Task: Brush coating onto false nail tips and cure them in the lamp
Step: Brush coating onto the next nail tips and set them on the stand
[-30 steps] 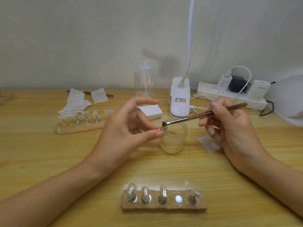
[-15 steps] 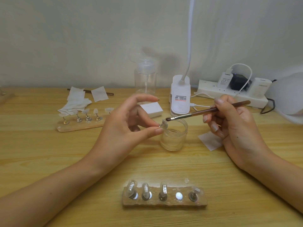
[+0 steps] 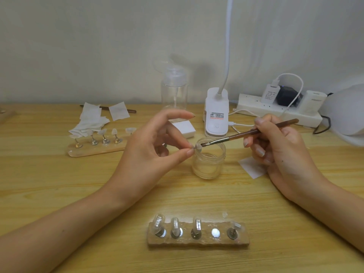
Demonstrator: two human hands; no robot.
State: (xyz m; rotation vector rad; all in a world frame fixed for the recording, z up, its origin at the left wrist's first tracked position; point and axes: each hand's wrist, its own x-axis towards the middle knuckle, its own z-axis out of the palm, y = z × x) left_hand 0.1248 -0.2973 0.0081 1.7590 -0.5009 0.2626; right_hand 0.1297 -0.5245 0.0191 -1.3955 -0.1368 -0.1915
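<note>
At ten o'clock from the open glass jar (image 3: 209,162), a wooden stand (image 3: 94,149) carrying a row of pegged tips is seen beside a heap of white wipes (image 3: 88,123). At nine o'clock from the jar the left hand (image 3: 151,154) is raised, its index finger lifted clear while a single false nail tip (image 3: 197,148) is pinched between the thumb and another fingertip; whether a peg is attached beneath the tip cannot be told. The tip is held just over the jar's nine-o'clock rim, and the bristles of the brush (image 3: 250,133) are laid on or just beside its surface. The handle runs off toward two o'clock, where it is gripped pen-fashion by the right hand (image 3: 279,152). The step in hand is judged to be the coating of this one tip. It would be done well if the tip were steadied by the pinch, the fingertips held off the face being painted, and the bristles drawn lightly along its length so that a thin, even film is left; excess is best shed over the jar. At six o'clock a second stand (image 3: 198,236) is placed, one seat bare, where the coated tip could be returned. A white dome taken to be the curing lamp (image 3: 346,115) is partly seen at three o'clock
</note>
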